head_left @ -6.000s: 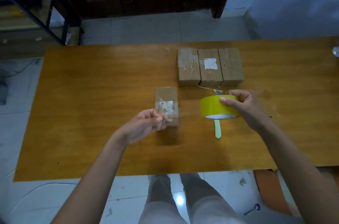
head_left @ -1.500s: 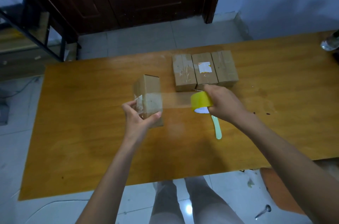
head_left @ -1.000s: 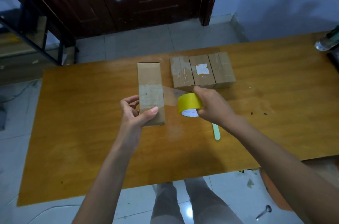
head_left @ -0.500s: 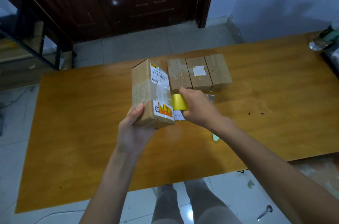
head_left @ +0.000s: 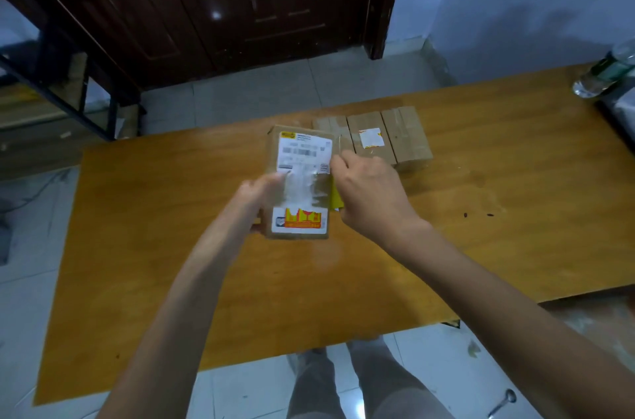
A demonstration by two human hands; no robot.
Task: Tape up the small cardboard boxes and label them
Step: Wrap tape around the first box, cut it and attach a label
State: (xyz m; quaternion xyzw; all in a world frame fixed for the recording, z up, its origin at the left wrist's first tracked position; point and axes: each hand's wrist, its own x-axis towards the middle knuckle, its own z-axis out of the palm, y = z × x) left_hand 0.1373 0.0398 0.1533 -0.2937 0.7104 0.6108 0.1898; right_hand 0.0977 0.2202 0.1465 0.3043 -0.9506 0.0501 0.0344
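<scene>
Since half a second ago the held small brown cardboard box with the white printed shipping label [head_left: 298, 183] is turning further, label face now flat toward the camera, and the yellow roll of clear packing tape [head_left: 335, 199] is sliding almost fully behind the box's right edge.

Left hand [head_left: 258, 198] is gripping the box from its left side, fingers curled round behind, thumb lying on the front at mid-height. Right hand [head_left: 369, 193] is closing round the tape roll just right of the box; only a yellow sliver is showing between hand and box. Box is being held up above the orange-brown wooden table [head_left: 144, 246], long axis running away from the person, roughly upright in view.

Key relation: roll is sitting touching the box's right edge at mid-height, and a clear tape band is crossing the label there, so the wrap is probably running crosswise, square to the long axis. Right hand is the nearer one to the roll; left is the holder.

Counts: one box in hand; three more brown cardboard boxes in a row [head_left: 376, 141] behind and right of the held box, touching side by side, middle one carrying a small white sticker. One tape roll. One clear plastic bottle [head_left: 603, 76] far right of the held box.
</scene>
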